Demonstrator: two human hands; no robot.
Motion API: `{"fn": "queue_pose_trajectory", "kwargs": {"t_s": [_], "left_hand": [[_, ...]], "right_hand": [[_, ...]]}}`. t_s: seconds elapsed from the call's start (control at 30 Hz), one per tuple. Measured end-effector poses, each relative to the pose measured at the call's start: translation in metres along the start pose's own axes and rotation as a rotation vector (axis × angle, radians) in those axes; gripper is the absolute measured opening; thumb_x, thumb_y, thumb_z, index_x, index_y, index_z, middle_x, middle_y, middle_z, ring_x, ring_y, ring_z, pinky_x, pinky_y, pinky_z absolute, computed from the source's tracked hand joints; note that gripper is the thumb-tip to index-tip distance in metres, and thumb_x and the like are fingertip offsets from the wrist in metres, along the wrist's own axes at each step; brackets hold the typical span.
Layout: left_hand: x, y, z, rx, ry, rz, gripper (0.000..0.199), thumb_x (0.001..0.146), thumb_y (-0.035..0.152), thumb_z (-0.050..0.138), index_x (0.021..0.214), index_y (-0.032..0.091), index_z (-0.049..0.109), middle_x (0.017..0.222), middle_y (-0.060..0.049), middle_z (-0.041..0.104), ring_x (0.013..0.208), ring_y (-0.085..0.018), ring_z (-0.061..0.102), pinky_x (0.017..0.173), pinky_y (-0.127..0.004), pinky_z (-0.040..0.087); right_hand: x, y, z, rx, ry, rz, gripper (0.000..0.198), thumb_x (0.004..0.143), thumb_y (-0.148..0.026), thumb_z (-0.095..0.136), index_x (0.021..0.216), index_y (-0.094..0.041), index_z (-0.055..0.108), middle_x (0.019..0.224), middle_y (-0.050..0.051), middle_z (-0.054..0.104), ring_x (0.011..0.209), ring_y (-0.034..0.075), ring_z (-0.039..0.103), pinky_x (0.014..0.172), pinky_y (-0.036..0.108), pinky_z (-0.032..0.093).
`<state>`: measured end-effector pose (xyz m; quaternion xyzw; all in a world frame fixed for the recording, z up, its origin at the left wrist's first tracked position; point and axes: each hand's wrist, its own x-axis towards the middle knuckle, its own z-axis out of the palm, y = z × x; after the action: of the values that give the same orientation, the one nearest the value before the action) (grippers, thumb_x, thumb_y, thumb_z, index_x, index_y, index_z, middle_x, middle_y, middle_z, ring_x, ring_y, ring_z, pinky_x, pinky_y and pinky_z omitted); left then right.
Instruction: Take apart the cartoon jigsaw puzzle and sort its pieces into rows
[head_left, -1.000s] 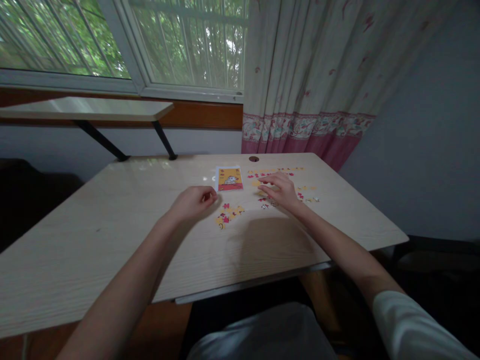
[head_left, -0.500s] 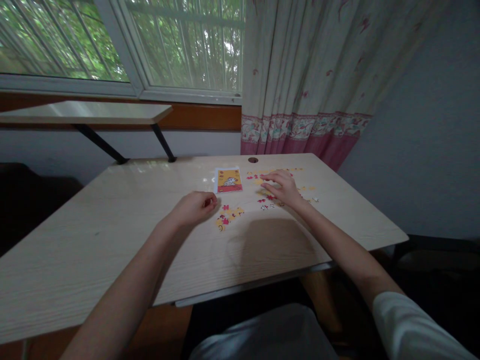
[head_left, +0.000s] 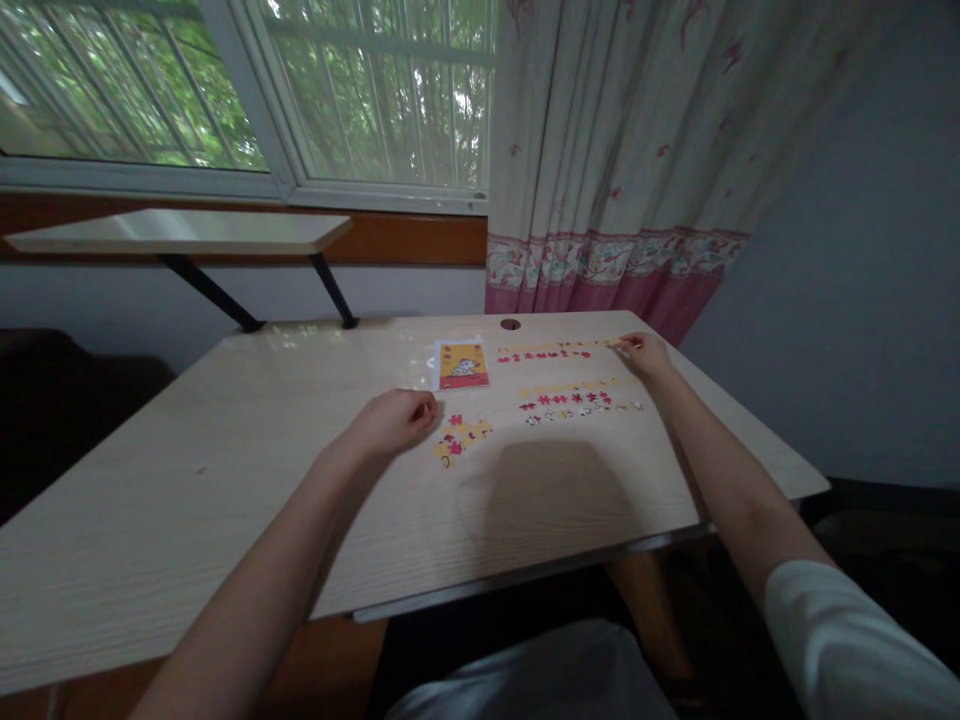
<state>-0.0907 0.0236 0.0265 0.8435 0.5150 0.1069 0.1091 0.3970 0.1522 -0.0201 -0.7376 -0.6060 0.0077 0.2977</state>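
My right hand (head_left: 646, 356) is at the far right end of the top row of yellow puzzle pieces (head_left: 555, 347). Its thumb and finger pinch a small yellow puzzle piece (head_left: 618, 343) at the table surface. Below that row lie red pieces (head_left: 540, 355), then further rows of yellow, red (head_left: 570, 399) and white pieces (head_left: 585, 410). My left hand (head_left: 401, 415) rests curled on the table, left of a loose pile of red and yellow pieces (head_left: 457, 440). Its fingers are closed, and whatever they may hold is hidden.
A picture card (head_left: 463, 367) with a white animal on yellow and red lies behind the pile. The pale wooden desk (head_left: 247, 450) has a cable hole (head_left: 510, 324) at its back edge. A raised shelf (head_left: 187, 230) stands back left, near the window and curtain (head_left: 600, 200).
My right hand has moved right, from over the middle of the rows to the end of the top row, uncovering the pieces beneath. The left hand stays in place.
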Motion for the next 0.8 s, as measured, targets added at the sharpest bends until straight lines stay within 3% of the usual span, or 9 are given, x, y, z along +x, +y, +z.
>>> {"fn": "queue_pose_trajectory", "kwargs": {"t_s": [0.2,0.33,0.53,0.8], "left_hand": [[0.0,0.002,-0.001,0.025,-0.019,0.01,0.025,0.079,0.032,0.043,0.079,0.017,0.063,0.068,-0.004,0.062,0.057,-0.014,0.05,0.054,-0.024,0.029],[0.001,-0.001,0.001,0.023,-0.013,0.016,0.025,0.08,0.033,0.043,0.078,0.018,0.062,0.069,-0.004,0.063,0.057,-0.014,0.05,0.054,-0.024,0.028],[0.001,-0.004,0.003,0.039,-0.019,0.021,0.025,0.08,0.032,0.041,0.076,0.018,0.061,0.067,-0.004,0.062,0.055,-0.013,0.049,0.053,-0.025,0.027],[0.001,-0.006,0.005,0.023,-0.024,0.031,0.025,0.08,0.032,0.043,0.079,0.018,0.063,0.068,-0.004,0.063,0.056,-0.014,0.05,0.053,-0.025,0.028]], "right_hand": [[0.007,0.029,0.0,-0.208,-0.012,0.064,0.038,0.078,-0.027,0.052,0.112,-0.011,0.063,0.103,0.014,0.065,0.09,0.022,0.06,0.079,0.03,0.044],[0.002,0.026,0.003,-0.252,-0.051,0.026,0.035,0.08,-0.019,0.045,0.108,-0.012,0.065,0.108,0.014,0.064,0.097,0.023,0.058,0.085,0.032,0.043],[-0.002,0.02,0.005,-0.324,-0.124,0.001,0.043,0.083,-0.017,0.039,0.122,-0.016,0.057,0.126,0.012,0.054,0.113,0.029,0.048,0.093,0.044,0.038],[0.002,0.004,0.008,-0.374,-0.217,0.004,0.044,0.087,-0.019,0.033,0.127,-0.018,0.051,0.125,0.014,0.055,0.115,0.03,0.046,0.093,0.048,0.037]]}}
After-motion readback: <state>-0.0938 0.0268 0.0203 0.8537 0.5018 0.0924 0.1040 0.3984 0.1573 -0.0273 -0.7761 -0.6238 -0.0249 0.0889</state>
